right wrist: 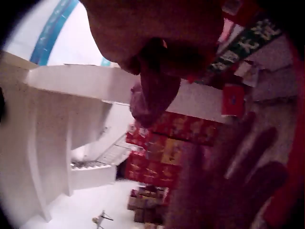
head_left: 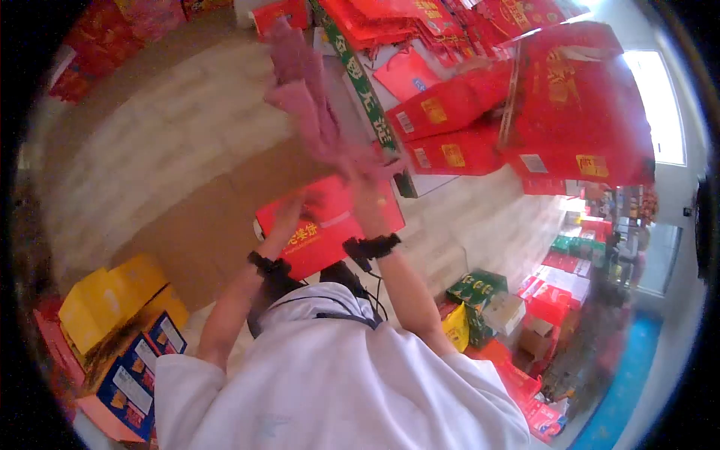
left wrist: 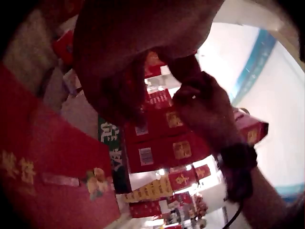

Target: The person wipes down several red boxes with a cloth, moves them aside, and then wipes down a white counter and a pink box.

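A pink cloth [head_left: 304,97], blurred in the head view, stretches up and away from my right hand [head_left: 367,206], which grips its near end. The right wrist view shows the cloth [right wrist: 153,98] hanging out from under the curled fingers of that hand. Beneath both hands is a flat red box [head_left: 326,251] with yellow lettering, over the person's legs. My left hand [head_left: 287,217] is over the box's left part, its fingers spread in the right wrist view and holding nothing. Both wrists wear black bands.
A table edge with a green lettered strip [head_left: 360,82] lies just beyond the box. Large red gift bags [head_left: 577,105] stand there on the right. Yellow and blue cartons [head_left: 124,322] are at lower left; green boxes [head_left: 480,289] and other packages line the right side.
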`<act>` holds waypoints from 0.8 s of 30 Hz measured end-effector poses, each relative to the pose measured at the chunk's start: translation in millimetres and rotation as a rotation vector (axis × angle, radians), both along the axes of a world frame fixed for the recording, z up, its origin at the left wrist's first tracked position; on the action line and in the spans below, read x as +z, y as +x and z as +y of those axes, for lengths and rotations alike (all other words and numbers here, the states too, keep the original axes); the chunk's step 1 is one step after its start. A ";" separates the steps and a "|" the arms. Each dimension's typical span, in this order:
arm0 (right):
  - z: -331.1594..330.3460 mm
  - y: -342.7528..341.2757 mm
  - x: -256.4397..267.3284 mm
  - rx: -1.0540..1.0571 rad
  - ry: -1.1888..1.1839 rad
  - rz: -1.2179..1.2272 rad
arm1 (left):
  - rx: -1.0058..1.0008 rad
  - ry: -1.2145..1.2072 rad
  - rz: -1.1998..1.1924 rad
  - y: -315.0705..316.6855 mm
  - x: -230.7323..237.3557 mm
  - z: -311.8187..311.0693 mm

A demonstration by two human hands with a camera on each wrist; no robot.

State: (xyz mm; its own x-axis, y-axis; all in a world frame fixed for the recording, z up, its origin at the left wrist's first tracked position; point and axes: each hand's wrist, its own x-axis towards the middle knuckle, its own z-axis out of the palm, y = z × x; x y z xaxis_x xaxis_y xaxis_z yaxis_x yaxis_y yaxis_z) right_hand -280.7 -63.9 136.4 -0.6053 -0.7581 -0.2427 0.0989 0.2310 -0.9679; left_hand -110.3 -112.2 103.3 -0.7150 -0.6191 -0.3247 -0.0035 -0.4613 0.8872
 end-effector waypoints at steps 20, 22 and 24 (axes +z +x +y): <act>139.0 -49.0 -71.6 0.365 0.179 -0.626 | -0.226 0.220 -0.301 -31.5 -86.7 90.7; 138.6 -46.2 -65.8 0.221 0.152 -0.622 | -0.032 0.299 -0.196 -32.6 -94.8 76.2; 136.1 -43.4 -86.4 0.136 0.176 -0.511 | 0.023 0.416 -0.162 -32.6 -102.1 51.6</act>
